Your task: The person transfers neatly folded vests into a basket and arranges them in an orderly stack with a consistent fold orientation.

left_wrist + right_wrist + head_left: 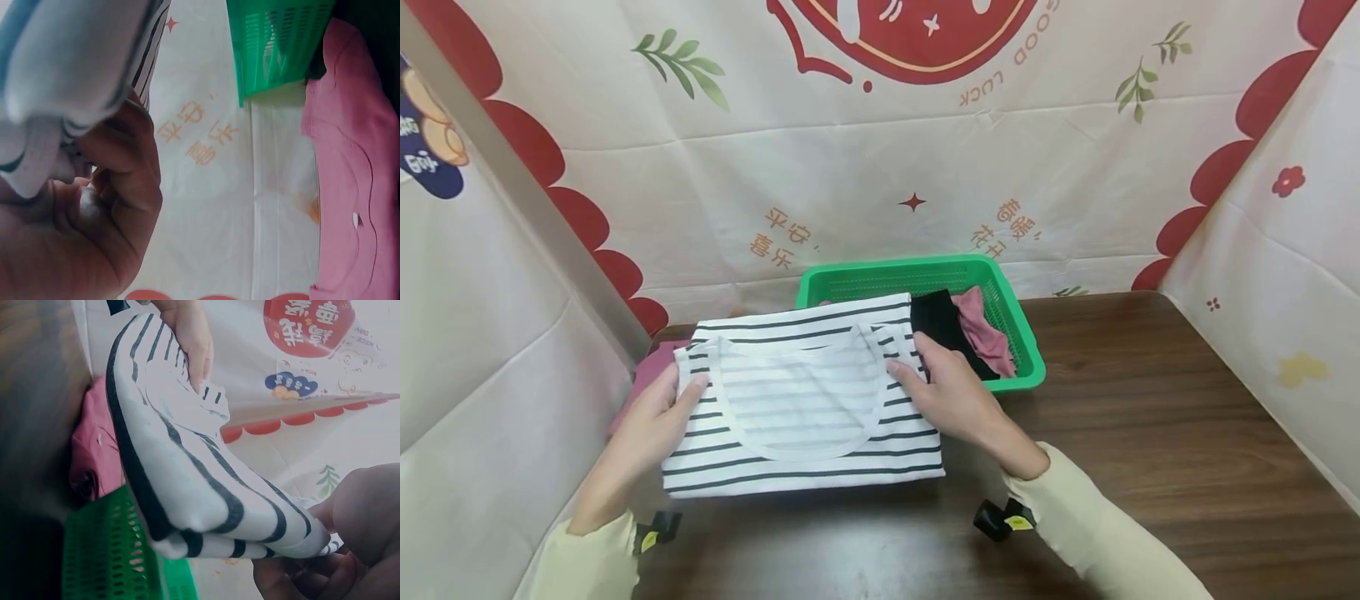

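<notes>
A folded white striped T-shirt (801, 408) with dark stripes and a wide round neckline hangs between both hands above the table. My left hand (651, 421) grips its left edge, thumb on top and fingers underneath. At the opposite edge my right hand (951, 387) pinches the folded layers near the shoulder; the right wrist view shows the stacked folds of the T-shirt (187, 469) between thumb and fingers. Behind it stands a green plastic basket (1033, 362), partly hidden by the shirt. Black cloth (943, 325) and pink cloth (985, 337) lie in the basket.
To the left of the basket a folded pink garment (347, 162) lies on the table, mostly covered by the shirt in the head view. Brown wooden tabletop (1157, 433) extends to the right. Printed white fabric (850, 175) walls off the back and both sides.
</notes>
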The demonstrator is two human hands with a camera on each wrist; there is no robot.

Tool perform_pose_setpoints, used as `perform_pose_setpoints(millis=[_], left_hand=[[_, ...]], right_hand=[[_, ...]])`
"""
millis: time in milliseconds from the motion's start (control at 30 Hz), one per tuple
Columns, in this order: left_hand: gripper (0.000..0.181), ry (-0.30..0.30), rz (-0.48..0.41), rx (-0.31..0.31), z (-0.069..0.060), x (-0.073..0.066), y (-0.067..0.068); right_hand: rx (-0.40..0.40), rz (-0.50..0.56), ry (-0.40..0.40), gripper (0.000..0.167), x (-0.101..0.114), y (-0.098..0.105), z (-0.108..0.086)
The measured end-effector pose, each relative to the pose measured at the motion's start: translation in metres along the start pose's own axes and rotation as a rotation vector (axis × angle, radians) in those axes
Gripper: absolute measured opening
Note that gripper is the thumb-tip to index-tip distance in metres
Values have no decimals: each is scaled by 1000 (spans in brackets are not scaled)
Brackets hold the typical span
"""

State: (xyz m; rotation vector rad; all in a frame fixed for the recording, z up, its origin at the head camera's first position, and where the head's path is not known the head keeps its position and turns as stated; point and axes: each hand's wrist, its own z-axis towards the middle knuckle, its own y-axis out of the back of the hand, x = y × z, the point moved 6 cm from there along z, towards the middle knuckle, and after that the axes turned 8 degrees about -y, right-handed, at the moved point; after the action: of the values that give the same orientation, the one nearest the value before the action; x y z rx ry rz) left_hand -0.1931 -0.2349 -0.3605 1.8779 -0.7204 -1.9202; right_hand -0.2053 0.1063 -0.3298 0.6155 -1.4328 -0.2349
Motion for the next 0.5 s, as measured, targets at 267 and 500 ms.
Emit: perform_pose_setpoints(millis=[267,500], left_hand=[[62,-31,-56,29,20,-7,-10],[58,-56,-68,42,32,-15,-17]], right_hand=[[-101,-131,50,25,6,22,3],[-140,-163,37,29,6,36,7]])
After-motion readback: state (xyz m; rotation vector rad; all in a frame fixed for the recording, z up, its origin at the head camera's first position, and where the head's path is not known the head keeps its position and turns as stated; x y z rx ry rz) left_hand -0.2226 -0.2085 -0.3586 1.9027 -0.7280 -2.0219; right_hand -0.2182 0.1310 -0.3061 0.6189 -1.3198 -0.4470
